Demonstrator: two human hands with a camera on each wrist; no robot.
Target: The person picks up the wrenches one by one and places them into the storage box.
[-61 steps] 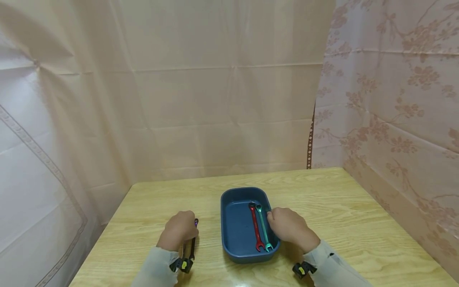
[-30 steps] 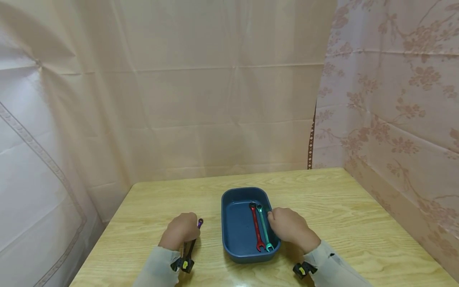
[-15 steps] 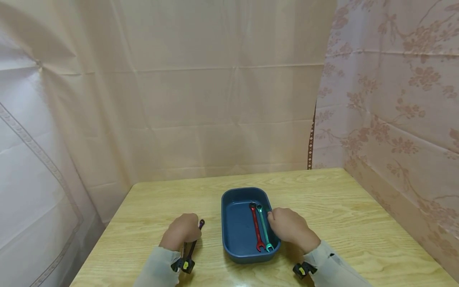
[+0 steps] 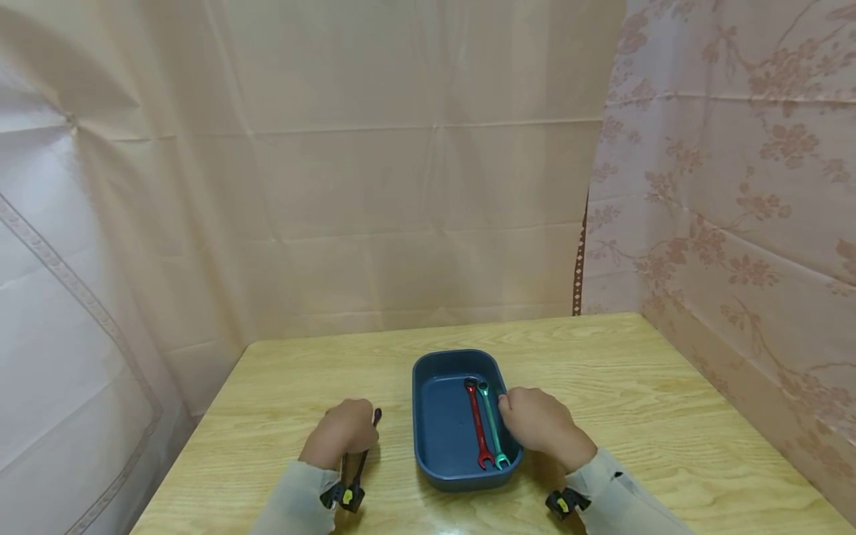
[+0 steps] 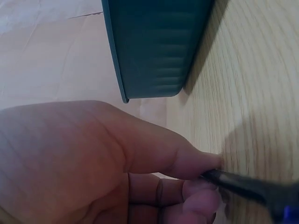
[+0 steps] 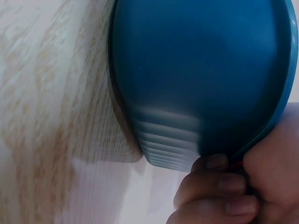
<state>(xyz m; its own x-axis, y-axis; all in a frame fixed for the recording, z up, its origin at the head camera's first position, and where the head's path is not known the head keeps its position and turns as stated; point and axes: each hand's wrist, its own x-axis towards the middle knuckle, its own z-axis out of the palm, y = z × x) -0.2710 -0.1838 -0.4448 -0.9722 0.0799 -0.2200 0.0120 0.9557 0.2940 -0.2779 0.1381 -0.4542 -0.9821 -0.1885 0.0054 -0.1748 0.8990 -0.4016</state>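
- The left hand (image 4: 344, 431) pinches a dark tool (image 4: 362, 466) between the thumb and the curled fingers, as the left wrist view shows.
- This tool is at the left of the box (image 4: 438, 427), near it but not touching; one end comes out beyond the hand, and the other end points back to the person.
- The right hand (image 4: 542, 423) holds the right rim of the box, with its fingers and thumb bent around the wall.
- The box is blue and stands on the wooden table (image 4: 267, 386), between the two hands.
- Inside the box, in its right part, lie a red wrench (image 4: 478, 427) and a green wrench (image 4: 493, 427), side by side, their forked ends toward the person.
- Behind the table hangs a beige cloth (image 4: 401, 186); at the right is a flowered cloth (image 4: 735, 186).
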